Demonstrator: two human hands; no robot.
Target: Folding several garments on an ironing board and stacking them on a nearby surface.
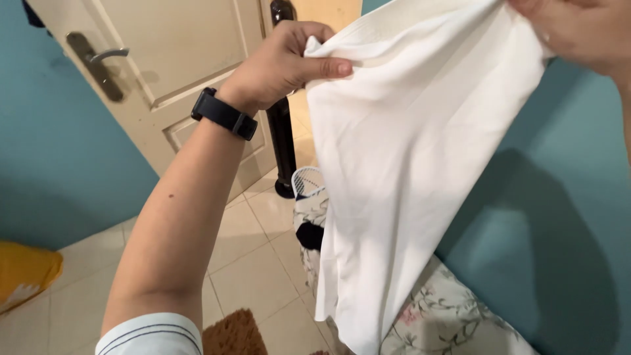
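Observation:
A white cloth garment (407, 164) hangs in front of me, held up by both hands. My left hand (286, 62), with a dark watch on the wrist, pinches its upper left edge between thumb and fingers. My right hand (578, 29) grips the upper right edge at the top corner of the view and is partly cut off. The cloth drapes down to the lower middle of the picture.
A cream door (177, 72) with a metal lever handle (98, 62) stands behind, between teal walls (59, 158). A dark upright post (282, 141) rises from the tiled floor (256, 263). Floral fabric (447, 315), a brown mat (233, 335) and a yellow object (23, 273) lie low.

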